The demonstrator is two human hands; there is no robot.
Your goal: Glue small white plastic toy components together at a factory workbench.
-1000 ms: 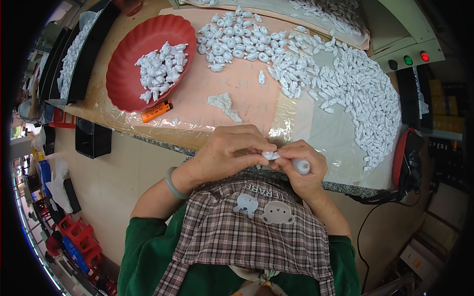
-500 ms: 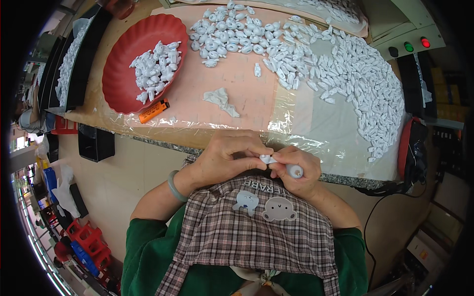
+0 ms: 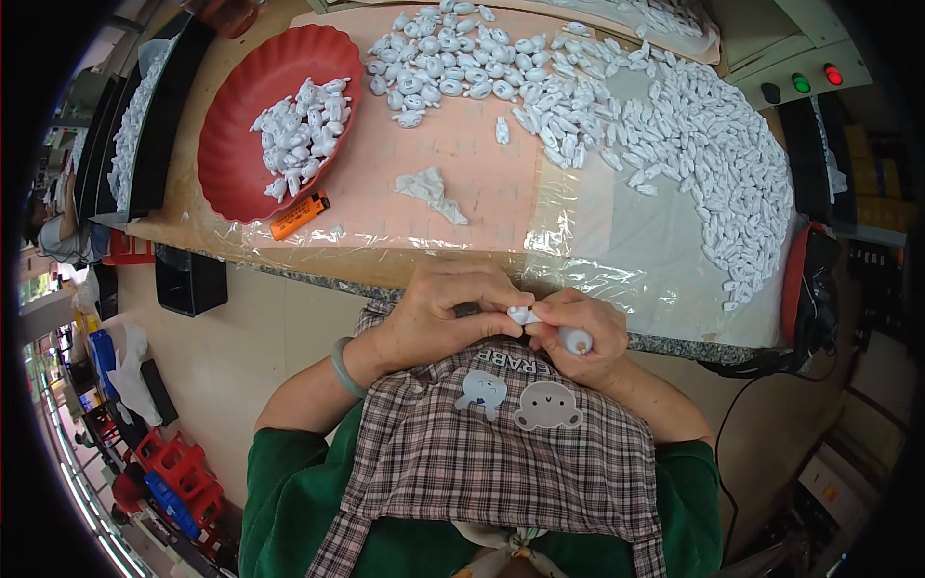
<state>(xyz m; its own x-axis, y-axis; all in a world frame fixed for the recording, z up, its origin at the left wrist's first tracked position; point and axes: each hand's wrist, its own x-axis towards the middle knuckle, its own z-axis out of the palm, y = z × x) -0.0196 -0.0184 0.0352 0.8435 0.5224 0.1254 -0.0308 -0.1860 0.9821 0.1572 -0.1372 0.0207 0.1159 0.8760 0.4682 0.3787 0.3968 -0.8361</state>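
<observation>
My left hand (image 3: 453,301) is closed in a pinch on a small white figurine piece (image 3: 521,315) just off the table's front edge. Pressed up close, my right hand (image 3: 590,323) is closed around a white, round-ended, bottle-like thing (image 3: 576,341). Its other end is hidden in my fingers beside the piece, so I cannot tell whether it touches. A red scalloped bowl (image 3: 226,159) holds a heap of white figurines (image 3: 301,135). Rounded white head-like pieces (image 3: 434,63) and many slim white pieces (image 3: 713,154) lie spread over the far and right table.
Near the bowl lies an orange cylinder (image 3: 300,216), with a crumpled white tissue (image 3: 433,196) to its right. One white piece (image 3: 502,131) lies apart. Black bins (image 3: 159,135) stand at the left; a red-and-black pouch (image 3: 809,289) is at the right edge. Red stools (image 3: 178,467) stand lower left.
Both hands stay together at nearly the same place. The round end of the bottle-like thing has turned slightly in my right hand. The whole view has shifted a little.
</observation>
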